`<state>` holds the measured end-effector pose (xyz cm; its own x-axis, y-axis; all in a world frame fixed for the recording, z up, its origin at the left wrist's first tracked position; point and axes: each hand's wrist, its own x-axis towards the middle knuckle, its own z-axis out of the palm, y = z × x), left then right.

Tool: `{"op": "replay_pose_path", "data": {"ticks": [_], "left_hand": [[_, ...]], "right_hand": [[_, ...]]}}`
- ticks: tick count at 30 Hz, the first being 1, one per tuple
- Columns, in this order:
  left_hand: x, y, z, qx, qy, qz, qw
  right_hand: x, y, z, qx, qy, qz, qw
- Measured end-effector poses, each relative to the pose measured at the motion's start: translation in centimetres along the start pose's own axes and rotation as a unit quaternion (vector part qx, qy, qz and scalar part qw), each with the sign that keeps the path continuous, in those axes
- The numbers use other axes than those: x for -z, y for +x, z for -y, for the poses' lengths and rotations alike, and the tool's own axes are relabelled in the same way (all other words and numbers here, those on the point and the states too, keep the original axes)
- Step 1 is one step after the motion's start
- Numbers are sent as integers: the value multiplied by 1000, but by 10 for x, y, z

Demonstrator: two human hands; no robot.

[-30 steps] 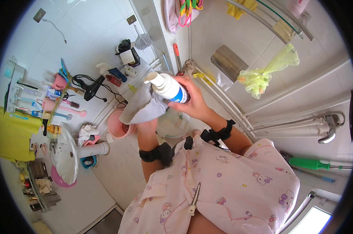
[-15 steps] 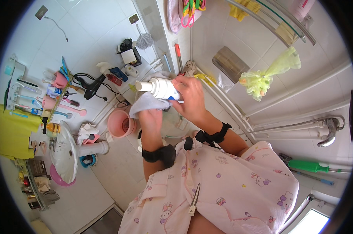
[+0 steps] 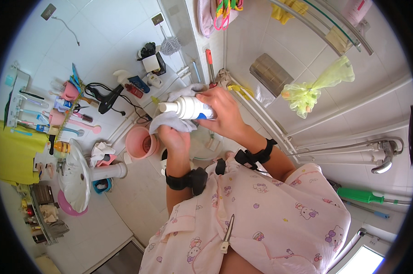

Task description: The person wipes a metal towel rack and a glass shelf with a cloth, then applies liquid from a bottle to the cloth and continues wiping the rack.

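A white bottle [image 3: 190,108] with a blue patch on its label lies nearly level in front of me, its narrow cap pointing left. My right hand [image 3: 221,109] is wrapped around the bottle's base end. Under and behind the bottle spreads a light grey cloth [image 3: 169,122]. My left hand [image 3: 175,139] holds this cloth from below, against the bottle's underside; its fingertips are hidden by the fabric. Black straps sit around both my forearms.
A pink bucket [image 3: 141,142] stands on the floor beyond my left arm. Farther left are a white pedestal sink [image 3: 76,176] and a black hair dryer [image 3: 109,99]. Several bottles stand on a ledge [image 3: 163,92]. A yellow-green mesh bath puff [image 3: 302,97] hangs at right, above the tap [image 3: 386,157].
My hands have shifted slightly, and the cloth around the bottle has been rearranged, with a fold now behind the bottle. The bottle stays in my right hand.
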<state>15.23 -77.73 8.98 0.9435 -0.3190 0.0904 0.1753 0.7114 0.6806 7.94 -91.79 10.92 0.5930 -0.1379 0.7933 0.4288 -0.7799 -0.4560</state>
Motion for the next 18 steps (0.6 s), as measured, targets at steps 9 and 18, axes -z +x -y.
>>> {"op": "replay_pose_path", "data": {"ticks": [9, 18], "left_hand": [[5, -2, -9, 42, 81, 32, 995], [22, 0, -13, 130, 57, 187, 972]], "right_hand": [[13, 2, -9, -150, 310, 151, 926], [11, -13, -22, -328, 560, 283, 707]]}}
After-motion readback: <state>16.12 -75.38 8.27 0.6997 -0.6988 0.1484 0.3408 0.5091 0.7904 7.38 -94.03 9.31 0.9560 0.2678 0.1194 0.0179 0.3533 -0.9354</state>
